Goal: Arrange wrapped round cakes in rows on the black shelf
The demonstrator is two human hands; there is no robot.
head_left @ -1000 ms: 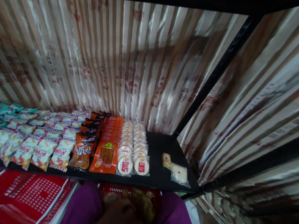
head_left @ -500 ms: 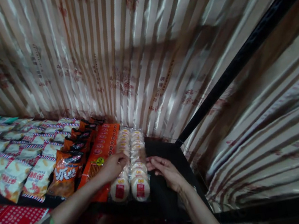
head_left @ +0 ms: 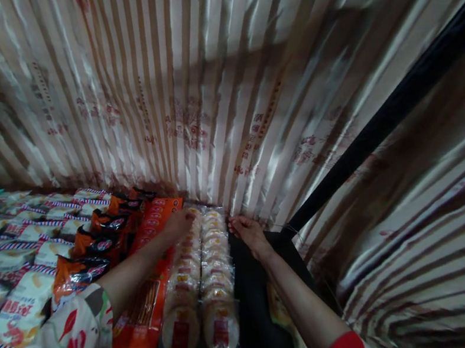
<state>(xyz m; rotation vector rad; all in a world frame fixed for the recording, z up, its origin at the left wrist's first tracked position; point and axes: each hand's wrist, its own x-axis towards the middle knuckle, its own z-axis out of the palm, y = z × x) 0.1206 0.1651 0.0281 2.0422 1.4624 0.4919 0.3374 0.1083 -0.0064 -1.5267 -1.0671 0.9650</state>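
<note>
Two rows of round pale crackers in clear packets with red labels, a left row and a right row, lie side by side, overlapping from back to front. At the far end of the left row is my left hand, its fingers bent down over the packets. Dimness hides whether it grips one. My right hand is beside the far end of the right row, near the curtain. Its fingers reach loosely toward the packets' edge, with nothing visible in them. Left of the crackers lies a flat orange snack bag, partly under my left forearm.
Orange-and-black snack bags and several rows of white snack bags fill the left side. A striped curtain hangs behind. At the right are the black table top, a slanting black pole and a yellowish packet beside my right forearm.
Both hands have moved back along the cracker rows, from around their middle to the far end. The view has come closer, and a packet beside my right forearm shows more.
</note>
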